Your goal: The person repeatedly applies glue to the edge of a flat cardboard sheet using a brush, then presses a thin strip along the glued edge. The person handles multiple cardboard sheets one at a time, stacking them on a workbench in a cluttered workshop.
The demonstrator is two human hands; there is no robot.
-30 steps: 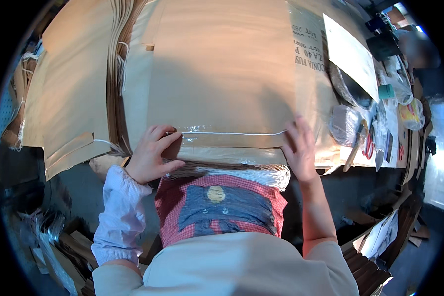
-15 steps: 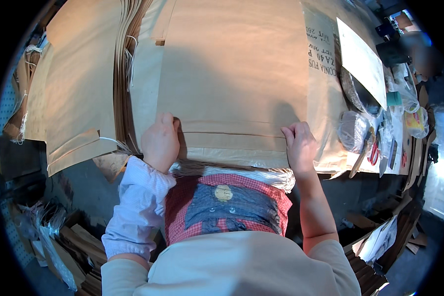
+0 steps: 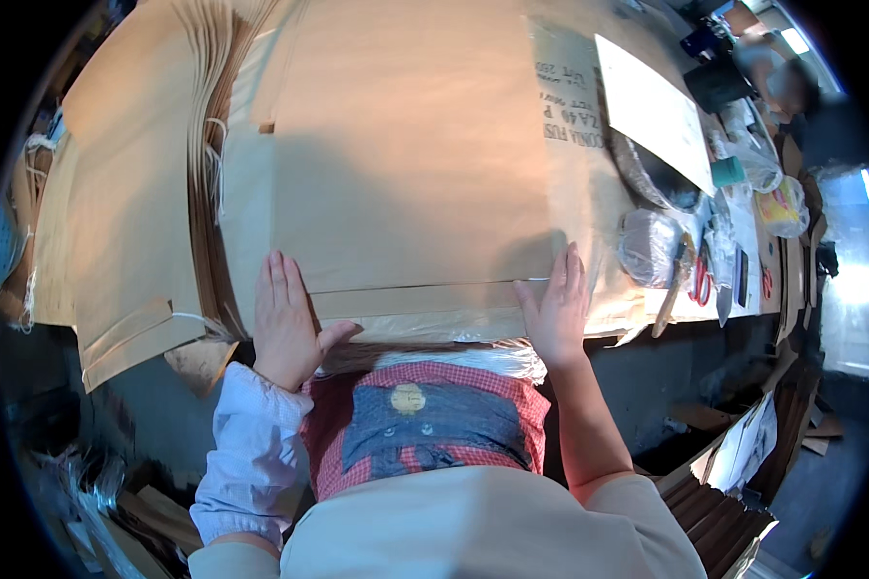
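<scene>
Left hand: the left hand is laid flat and open, fingers together, on the near left corner of the brown paper sack; nothing is gripped.
Right hand: the right hand is pressed open-palmed on the near right corner, nothing held.
Change: a second ago the left hand was curled around the folded edge; it has since been flattened and both hands moved slightly outward.
Fold: the folded strip between the hands now lies flat, so the crease is judged pressed down.
Beyond left hand: a stack of sacks.
Beyond right hand: scissors on the tabletop.
</scene>
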